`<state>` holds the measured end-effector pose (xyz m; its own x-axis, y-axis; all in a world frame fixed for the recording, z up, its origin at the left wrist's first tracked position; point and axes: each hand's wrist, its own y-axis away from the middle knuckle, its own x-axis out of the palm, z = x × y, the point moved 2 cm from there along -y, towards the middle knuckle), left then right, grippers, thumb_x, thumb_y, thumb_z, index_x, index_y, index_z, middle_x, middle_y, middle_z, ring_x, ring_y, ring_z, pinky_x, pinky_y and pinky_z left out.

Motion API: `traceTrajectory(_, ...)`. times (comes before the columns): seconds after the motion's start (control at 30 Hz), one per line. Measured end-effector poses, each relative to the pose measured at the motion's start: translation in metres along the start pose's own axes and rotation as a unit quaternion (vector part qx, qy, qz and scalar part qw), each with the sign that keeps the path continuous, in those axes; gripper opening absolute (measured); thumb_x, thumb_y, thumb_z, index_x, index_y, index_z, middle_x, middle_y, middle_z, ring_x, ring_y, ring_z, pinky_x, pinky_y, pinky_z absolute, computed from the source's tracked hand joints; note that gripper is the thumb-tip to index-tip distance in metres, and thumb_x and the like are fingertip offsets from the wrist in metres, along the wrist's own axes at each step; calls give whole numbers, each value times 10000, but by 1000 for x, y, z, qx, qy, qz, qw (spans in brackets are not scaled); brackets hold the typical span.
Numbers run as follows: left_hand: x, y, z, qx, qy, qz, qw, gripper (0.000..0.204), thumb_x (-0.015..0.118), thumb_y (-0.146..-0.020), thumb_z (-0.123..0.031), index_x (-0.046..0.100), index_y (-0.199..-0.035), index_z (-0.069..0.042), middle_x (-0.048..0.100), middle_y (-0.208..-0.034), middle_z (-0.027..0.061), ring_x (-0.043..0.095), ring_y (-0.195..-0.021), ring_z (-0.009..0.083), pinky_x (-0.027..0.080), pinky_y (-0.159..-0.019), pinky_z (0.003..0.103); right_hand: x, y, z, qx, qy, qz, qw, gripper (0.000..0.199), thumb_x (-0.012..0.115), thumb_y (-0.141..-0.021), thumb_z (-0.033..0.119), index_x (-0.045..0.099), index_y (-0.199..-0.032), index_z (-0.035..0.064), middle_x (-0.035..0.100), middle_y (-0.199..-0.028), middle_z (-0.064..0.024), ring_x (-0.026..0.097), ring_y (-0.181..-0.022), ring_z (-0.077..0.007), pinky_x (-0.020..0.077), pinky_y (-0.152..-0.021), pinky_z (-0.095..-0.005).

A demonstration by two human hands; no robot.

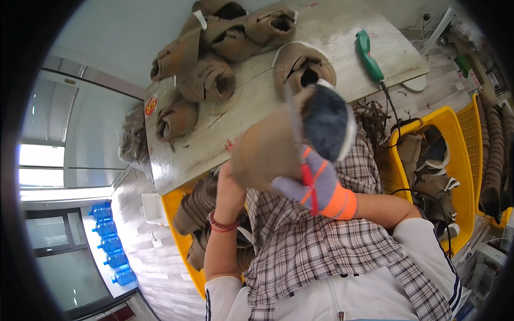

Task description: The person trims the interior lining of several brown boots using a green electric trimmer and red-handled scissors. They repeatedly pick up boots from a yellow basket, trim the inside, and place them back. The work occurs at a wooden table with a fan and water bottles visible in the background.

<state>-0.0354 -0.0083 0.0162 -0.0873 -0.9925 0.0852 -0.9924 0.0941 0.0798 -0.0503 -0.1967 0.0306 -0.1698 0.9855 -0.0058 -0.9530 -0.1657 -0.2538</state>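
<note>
In front of my chest is a brown boot upper [267,147], tilted, with a dark furry lining [325,120] and a white rim facing right. It is blurred by motion. My left hand [230,187], bare with a red bracelet at the wrist, grips its lower left side; the fingertips are hidden behind it. My right hand [318,187] wears a purple and orange glove and is closed around red-handled scissors [308,179], whose blade points up across the upper. The gloved thumb lies against the brown material.
More brown boot uppers [206,77] crowd the table [249,115]; a single one [304,64] stands nearer. A green corded tool [368,56] rests at the right. Yellow baskets [465,155] holding uppers flank me. Blue water bottles [110,243] line the left wall.
</note>
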Motion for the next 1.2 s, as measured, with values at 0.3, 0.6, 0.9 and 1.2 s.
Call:
traceTrajectory(0.3,131,-145,16,407,-569,37,714,233,607,-787,-126,594,-988,-9,566,-955,132,521,-969,316,408,-865,382,-145,-42,-29,-61,183,-272,943,369,659,-785,23,505,-1115,-33,621,-957,-60,557,-824,-92,454,-732,-233)
traceTrajectory(0.6,44,-114,-16,153,156,48,975,323,509,-927,-189,533,-1158,35,576,-1174,106,516,-1093,192,375,-965,333,-153,-56,-24,-94,144,-243,955,407,696,-760,59,522,-1118,-24,621,-935,-66,557,-828,-100,454,-749,-236)
traceTrajectory(0.9,41,-74,8,38,284,47,957,361,456,-958,-227,468,-1232,8,539,-1209,92,523,-1085,192,400,-944,334,-92,-100,-21,35,-137,78,987,504,734,-683,84,536,-1129,-41,608,-961,-50,508,-869,-85,434,-796,-252)
traceTrajectory(1.2,82,-134,41,141,243,8,960,372,488,-943,-192,410,-1254,-4,535,-1165,86,515,-1074,180,409,-928,332,-93,-135,-64,-101,-49,6,994,485,618,-762,-2,470,-1222,-43,561,-1112,-69,490,-1047,-134,385,-905,-252)
